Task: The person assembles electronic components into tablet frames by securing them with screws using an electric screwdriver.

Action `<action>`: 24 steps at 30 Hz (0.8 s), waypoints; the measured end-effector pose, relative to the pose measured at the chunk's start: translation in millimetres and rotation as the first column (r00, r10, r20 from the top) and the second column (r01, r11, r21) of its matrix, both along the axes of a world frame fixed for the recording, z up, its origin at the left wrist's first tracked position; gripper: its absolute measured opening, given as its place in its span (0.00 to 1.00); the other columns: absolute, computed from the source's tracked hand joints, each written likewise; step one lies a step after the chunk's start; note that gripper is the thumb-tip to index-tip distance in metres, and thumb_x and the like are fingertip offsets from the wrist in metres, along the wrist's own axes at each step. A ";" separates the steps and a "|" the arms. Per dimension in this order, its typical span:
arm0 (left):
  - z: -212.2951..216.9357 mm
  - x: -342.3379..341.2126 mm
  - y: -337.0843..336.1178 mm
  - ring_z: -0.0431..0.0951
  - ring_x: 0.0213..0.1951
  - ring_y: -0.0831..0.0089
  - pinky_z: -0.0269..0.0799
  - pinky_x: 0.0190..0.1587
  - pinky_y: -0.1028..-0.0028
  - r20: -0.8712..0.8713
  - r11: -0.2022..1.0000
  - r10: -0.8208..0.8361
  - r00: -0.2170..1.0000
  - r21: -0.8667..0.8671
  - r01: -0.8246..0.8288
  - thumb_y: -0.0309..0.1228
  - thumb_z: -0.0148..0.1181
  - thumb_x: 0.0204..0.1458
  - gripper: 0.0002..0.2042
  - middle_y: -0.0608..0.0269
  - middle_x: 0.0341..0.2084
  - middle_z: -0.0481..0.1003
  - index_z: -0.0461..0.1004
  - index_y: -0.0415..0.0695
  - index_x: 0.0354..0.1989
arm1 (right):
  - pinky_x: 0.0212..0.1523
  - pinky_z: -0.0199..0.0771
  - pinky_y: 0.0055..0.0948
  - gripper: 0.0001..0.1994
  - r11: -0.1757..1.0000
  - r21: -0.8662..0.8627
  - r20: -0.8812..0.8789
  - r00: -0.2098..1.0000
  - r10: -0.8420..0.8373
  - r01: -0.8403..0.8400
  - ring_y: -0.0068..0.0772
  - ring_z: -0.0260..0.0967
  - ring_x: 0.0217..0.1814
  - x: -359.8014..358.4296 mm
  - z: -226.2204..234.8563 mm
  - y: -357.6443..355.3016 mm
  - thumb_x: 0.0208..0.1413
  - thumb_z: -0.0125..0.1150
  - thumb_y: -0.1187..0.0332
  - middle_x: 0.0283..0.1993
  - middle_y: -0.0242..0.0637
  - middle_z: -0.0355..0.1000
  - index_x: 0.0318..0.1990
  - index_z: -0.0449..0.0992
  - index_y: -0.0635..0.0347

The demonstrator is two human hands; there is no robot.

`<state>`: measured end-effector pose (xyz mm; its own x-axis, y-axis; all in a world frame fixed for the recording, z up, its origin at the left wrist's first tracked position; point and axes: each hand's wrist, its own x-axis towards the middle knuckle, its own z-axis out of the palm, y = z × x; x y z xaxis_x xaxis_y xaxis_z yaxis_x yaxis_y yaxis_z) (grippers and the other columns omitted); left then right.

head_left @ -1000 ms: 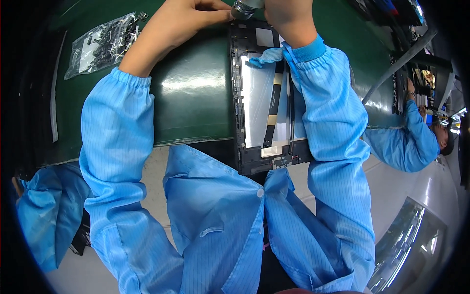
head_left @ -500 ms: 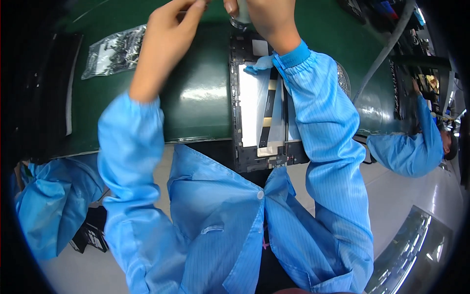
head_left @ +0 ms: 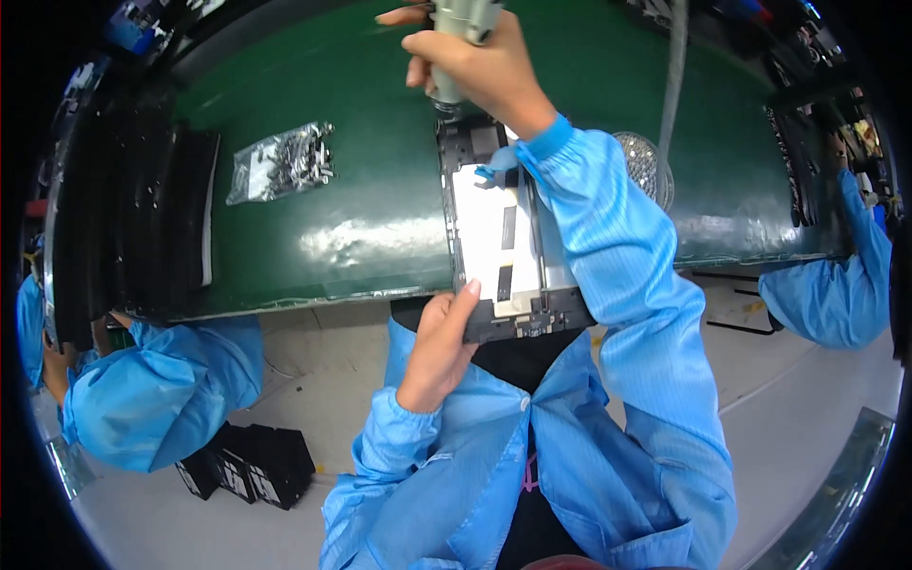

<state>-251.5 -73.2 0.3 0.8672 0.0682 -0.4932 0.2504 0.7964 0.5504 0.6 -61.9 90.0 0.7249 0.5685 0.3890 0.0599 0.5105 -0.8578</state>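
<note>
My right hand (head_left: 489, 71) is closed around a pale power screwdriver (head_left: 465, 21), which points down at the far left corner of a flat black-framed device housing (head_left: 480, 233). Whether its tip touches the frame cannot be made out. My left hand (head_left: 437, 350) pinches the housing's near left corner, thumb on top and fingers partly hidden below. White sheet, dark strips and a small board at the near end show inside the frame. A light blue strip (head_left: 496, 166) lies over it beside my right cuff, and my right forearm covers part of its right side.
A clear bag of small dark screws (head_left: 285, 163) lies on the green bench mat (head_left: 380, 180). Dark panels (head_left: 142, 218) stand stacked at left. Beyond my right forearm are a round dish (head_left: 646, 166) and a grey hose (head_left: 674, 85). People in blue sit on both sides.
My left hand has come down from the far side, near the right hand, to the housing's near left corner. The right hand still holds the screwdriver. The view has shifted.
</note>
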 end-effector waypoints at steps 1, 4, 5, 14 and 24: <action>3.7 -2.0 -4.7 0.78 0.47 0.73 0.75 0.51 0.70 -0.046 0.997 -0.006 0.999 0.076 0.010 0.39 0.51 0.67 0.20 0.54 0.47 0.77 0.69 0.29 0.53 | 0.21 0.70 0.22 0.12 1.000 0.021 0.010 1.000 0.001 -0.001 0.21 0.72 0.22 5.4 8.4 -9.0 0.55 0.59 0.77 0.36 0.37 0.78 0.48 0.77 0.68; 18.4 -23.0 -12.2 0.76 0.46 0.76 0.73 0.50 0.73 -0.054 0.956 0.076 0.996 0.289 -0.058 0.35 0.51 0.67 0.16 0.55 0.47 0.76 0.70 0.32 0.53 | 0.22 0.73 0.22 0.16 0.977 -0.048 0.076 0.976 -0.202 0.206 0.23 0.73 0.23 31.2 39.2 -66.8 0.55 0.64 0.77 0.44 0.41 0.79 0.53 0.75 0.68; 22.1 -25.4 -13.0 0.75 0.45 0.78 0.72 0.49 0.74 -0.027 0.876 0.134 0.991 0.470 -0.105 0.33 0.51 0.67 0.14 0.57 0.45 0.76 0.70 0.33 0.52 | 0.22 0.73 0.21 0.17 0.955 -0.036 0.105 0.951 -0.289 0.295 0.22 0.72 0.22 38.9 50.8 -90.7 0.55 0.64 0.77 0.44 0.41 0.80 0.53 0.75 0.68; 83.2 148.6 107.2 0.77 0.49 0.72 0.75 0.51 0.73 0.413 0.707 0.118 0.903 0.604 -0.368 0.30 0.54 0.65 0.24 0.51 0.52 0.75 0.60 0.31 0.66 | 0.21 0.68 0.19 0.13 0.479 -0.166 0.398 0.503 -0.767 0.862 0.16 0.69 0.21 142.6 7.5 -253.2 0.55 0.69 0.67 0.34 0.30 0.79 0.45 0.79 0.63; -7.8 402.0 319.9 0.77 0.51 0.59 0.68 0.57 0.61 -0.031 0.044 0.096 0.995 0.999 0.027 0.38 0.69 0.47 0.29 0.47 0.50 0.77 0.74 0.40 0.58 | 0.31 0.75 0.29 0.11 0.571 -0.065 0.371 0.552 -0.747 0.818 0.26 0.76 0.32 154.4 -13.3 -226.1 0.49 0.65 0.74 0.34 0.37 0.79 0.41 0.79 0.64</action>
